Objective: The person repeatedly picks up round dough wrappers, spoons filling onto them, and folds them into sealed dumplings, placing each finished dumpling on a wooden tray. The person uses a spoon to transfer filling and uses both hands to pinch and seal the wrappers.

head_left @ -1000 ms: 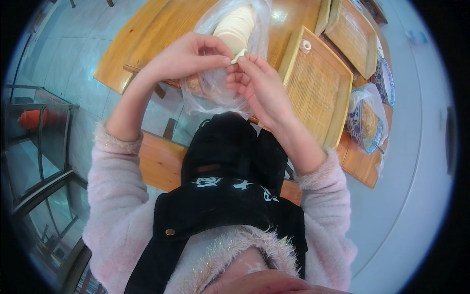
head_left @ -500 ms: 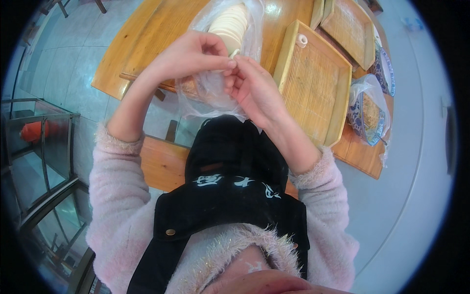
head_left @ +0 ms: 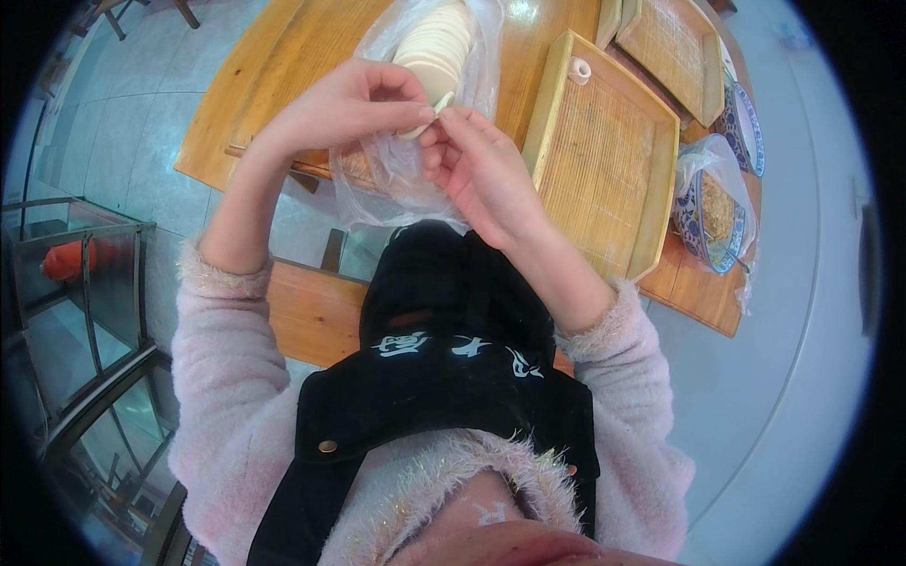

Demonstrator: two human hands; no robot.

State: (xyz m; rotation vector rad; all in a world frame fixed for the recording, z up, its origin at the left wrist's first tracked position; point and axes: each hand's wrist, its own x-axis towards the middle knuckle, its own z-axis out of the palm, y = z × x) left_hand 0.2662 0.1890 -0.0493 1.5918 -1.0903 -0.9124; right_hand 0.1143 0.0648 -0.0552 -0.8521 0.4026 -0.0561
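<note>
Just beside the stacked dough rounds point(head_left: 436, 45), above a clear plastic bag point(head_left: 411, 189), the left hand point(head_left: 363, 102) and right hand point(head_left: 483, 174) are together pinching a small pale dough piece point(head_left: 443, 101) between them.

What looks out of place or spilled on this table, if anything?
Nothing looks clearly spilled or damaged. Only the clear plastic bag around the round white wrappers looks a little untidy: its crumpled near end hangs over the edge of the wooden table.
</note>
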